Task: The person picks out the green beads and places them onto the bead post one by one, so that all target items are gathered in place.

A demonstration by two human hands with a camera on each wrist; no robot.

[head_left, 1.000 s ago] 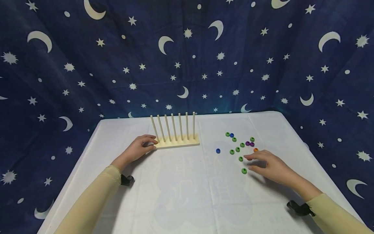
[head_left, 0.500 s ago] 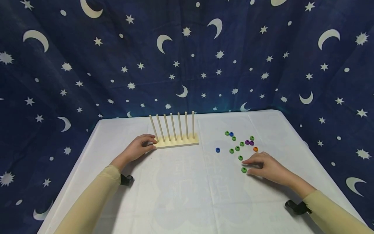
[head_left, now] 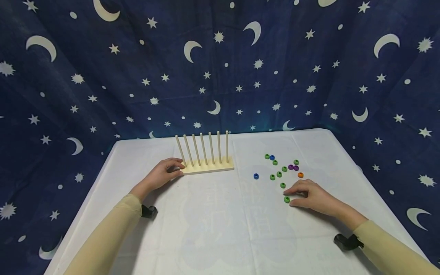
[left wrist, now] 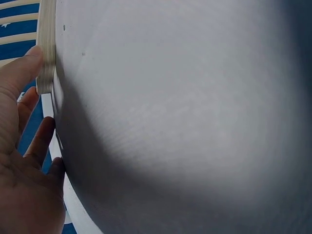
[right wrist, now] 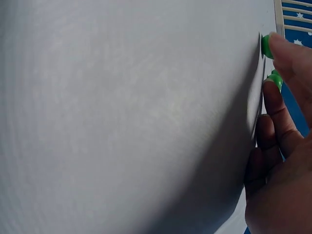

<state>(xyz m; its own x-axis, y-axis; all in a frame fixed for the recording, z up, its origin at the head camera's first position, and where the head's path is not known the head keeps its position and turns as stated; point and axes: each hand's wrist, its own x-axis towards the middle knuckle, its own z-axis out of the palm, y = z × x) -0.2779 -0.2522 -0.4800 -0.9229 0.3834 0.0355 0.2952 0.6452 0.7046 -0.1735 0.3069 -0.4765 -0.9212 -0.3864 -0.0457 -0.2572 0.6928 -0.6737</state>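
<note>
A wooden rack with a row of several upright pegs stands at the back of the table, left of centre. My left hand holds the left end of its base, the thumb against the front edge in the left wrist view. Over on the right, my right hand is low over the cloth, thumb and index finger spread around the nearest green bead. The right wrist view shows the thumb tip right at that green bead. Another green bead lies just beyond the index finger.
Several more green beads lie farther back, along with two blue beads, two purple beads and an orange bead. A white cloth covers the table. Behind it hangs a dark blue curtain with moons and stars.
My right hand has come down and slightly left, its thumb and index finger closing in around the nearest green bead. The left hand stays on the rack.
</note>
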